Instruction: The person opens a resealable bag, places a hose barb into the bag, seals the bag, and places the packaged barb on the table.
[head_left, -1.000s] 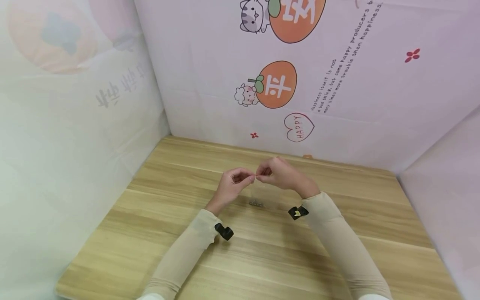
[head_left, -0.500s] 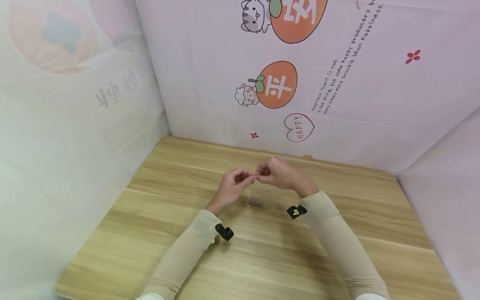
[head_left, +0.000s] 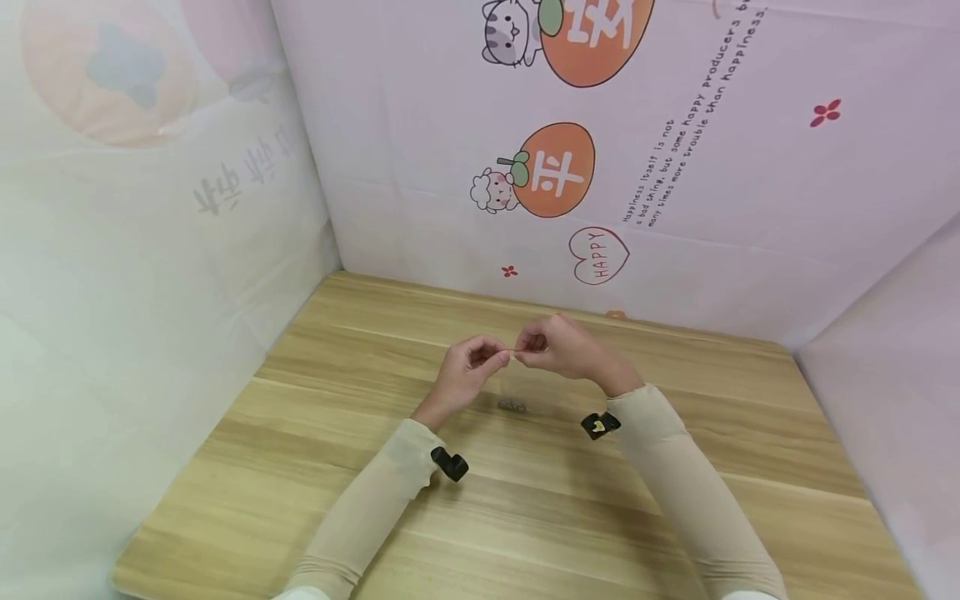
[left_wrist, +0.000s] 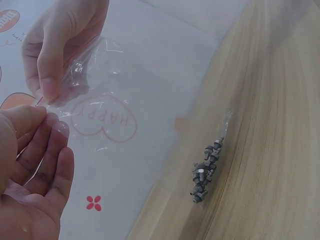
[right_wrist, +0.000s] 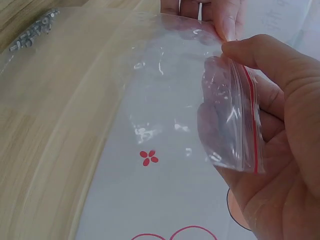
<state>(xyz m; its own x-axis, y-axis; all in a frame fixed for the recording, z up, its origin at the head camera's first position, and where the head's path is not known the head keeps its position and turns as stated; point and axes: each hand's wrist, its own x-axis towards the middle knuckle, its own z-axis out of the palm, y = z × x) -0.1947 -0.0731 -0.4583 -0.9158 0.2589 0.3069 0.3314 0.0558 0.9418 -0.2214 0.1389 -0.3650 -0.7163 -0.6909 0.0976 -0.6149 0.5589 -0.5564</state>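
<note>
A clear zip-lock bag (right_wrist: pixel 170 95) with a red line along its seal hangs from both hands. Small grey metal screws or fittings (left_wrist: pixel 204 172) lie bunched in its bottom corner. My left hand (head_left: pixel 467 367) pinches the seal edge between thumb and index finger, its other fingers loosely bent. Close beside it, my right hand (head_left: pixel 558 346) pinches the same edge with thumb and fingertips. In the right wrist view the red seal strip (right_wrist: pixel 252 117) runs past the right thumb, with fingers showing through the film behind it.
Beneath the hands is a wood-grain table (head_left: pixel 480 517). A white printed sheet (head_left: pixel 420 167) rises behind its far edge, with further pale walls to left and right. Each sleeve carries a black wrist camera (head_left: pixel 450 463).
My right hand has shifted slightly right, opening a small gap between the two sets of fingertips along the red seal. The left hand is almost still.
</note>
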